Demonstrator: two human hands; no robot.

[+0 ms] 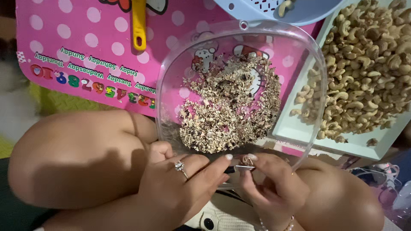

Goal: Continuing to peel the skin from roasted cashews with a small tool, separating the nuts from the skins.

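Both hands meet over the near rim of the clear bowl [180,55], the right hand [274,188] pinching a cashew [247,160] while the left hand [180,184] closes on a small blade [242,168] just beneath it, so skins drop onto the heap [229,109] beyond the fingertips.

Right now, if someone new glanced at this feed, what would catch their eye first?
Probably the clear plastic bowl at centre, holding a heap of brown papery skins. Just below its near rim, the left hand and right hand pinch a small nut piece together with a thin blade. At far right, a pale rectangular tray is piled with peeled cashews, over a pink polka-dot mat.
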